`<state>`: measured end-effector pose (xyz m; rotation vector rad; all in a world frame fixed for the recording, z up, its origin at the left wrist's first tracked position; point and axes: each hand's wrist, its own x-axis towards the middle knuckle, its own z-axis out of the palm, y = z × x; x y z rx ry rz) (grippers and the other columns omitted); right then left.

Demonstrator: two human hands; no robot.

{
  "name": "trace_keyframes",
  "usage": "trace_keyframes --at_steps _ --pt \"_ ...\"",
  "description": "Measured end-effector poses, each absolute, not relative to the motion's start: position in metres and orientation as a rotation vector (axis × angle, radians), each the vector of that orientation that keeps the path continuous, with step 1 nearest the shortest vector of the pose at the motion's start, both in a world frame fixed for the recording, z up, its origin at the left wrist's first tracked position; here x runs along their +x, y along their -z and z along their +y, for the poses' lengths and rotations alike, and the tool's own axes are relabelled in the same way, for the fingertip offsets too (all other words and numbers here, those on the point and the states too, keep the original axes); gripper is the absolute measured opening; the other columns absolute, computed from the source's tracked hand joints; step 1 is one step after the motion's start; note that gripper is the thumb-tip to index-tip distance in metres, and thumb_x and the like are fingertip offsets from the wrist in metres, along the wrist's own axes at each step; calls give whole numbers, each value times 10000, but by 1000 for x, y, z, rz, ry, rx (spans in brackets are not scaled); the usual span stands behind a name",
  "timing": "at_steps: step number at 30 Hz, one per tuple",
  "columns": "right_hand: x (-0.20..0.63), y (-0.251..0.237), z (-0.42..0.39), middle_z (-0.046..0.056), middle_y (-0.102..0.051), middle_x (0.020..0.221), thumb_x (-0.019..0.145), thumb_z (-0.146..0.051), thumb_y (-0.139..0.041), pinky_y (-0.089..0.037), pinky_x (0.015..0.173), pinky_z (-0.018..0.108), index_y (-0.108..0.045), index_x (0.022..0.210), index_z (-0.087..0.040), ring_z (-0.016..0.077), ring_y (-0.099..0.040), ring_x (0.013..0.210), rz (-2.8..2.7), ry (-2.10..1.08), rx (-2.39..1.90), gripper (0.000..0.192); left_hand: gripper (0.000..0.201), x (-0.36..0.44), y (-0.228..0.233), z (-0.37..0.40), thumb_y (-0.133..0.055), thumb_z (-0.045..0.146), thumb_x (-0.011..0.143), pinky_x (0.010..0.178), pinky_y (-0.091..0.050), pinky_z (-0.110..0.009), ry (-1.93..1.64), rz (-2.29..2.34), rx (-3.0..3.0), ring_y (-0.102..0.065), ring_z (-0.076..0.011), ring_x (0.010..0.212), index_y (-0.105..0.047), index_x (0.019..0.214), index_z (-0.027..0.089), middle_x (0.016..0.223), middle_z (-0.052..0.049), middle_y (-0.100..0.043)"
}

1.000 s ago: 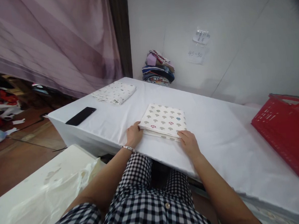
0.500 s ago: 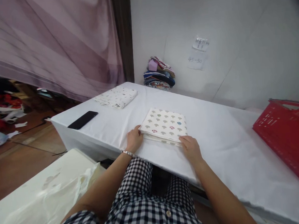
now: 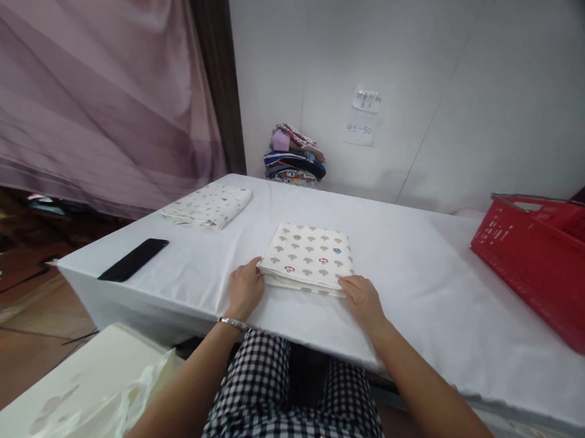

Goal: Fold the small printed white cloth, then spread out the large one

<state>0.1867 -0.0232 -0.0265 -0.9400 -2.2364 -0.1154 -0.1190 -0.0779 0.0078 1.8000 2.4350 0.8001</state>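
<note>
A folded white cloth (image 3: 308, 254) printed with small grey, red, green and blue mushroom-like motifs lies flat on the white-covered table (image 3: 401, 271) in front of me. My left hand (image 3: 246, 285) pinches its near left corner between thumb and fingers. At the near right corner, my right hand (image 3: 362, 297) grips the cloth's edge the same way. Several layers show along the near fold between both hands. Farther left rests another folded white cloth (image 3: 211, 206) with small dark prints, out of reach of either hand.
A black phone (image 3: 134, 259) lies near the table's left end. A red plastic basket (image 3: 551, 274) stands at the right. Folded fabrics (image 3: 294, 155) are stacked against the wall. To my lower left is a white surface (image 3: 93, 373) with a plastic bag (image 3: 106, 419).
My view has turned slightly right, so things sit farther left and more of the red basket shows. Both hands keep their hold on the folded cloth's near corners.
</note>
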Motion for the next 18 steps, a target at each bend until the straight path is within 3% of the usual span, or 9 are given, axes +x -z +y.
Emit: trace_keyframes --at_steps 7,15,18 --pt "187 22 -25 69 -663 996 935 -195 -402 -484 807 361 -677 1065 -232 210 -566 918 -2226 24 -896 306 482 -122 -7 -79 -461 156 793 912 -433 -373 -777 2361 1683 -600 -248 996 -520 1272 170 979 -80 -677" --pt "190 26 -25 83 -627 1082 919 -233 -429 -503 887 393 -622 1158 -204 217 -542 1019 -2207 5 -886 309 465 -130 6 -86 -537 201 779 887 -498 -350 -1229 2156 1706 -594 -199 1003 -509 1243 179 1155 -84 -596" --pt "194 25 -31 94 -595 1147 914 -266 -446 -480 937 418 -583 1205 -202 229 -518 1077 -2165 53 -929 329 429 -129 6 -85 -509 141 772 971 -461 -365 -1300 2078 1886 -558 -197 1081 -537 1197 192 1199 -75 -564"
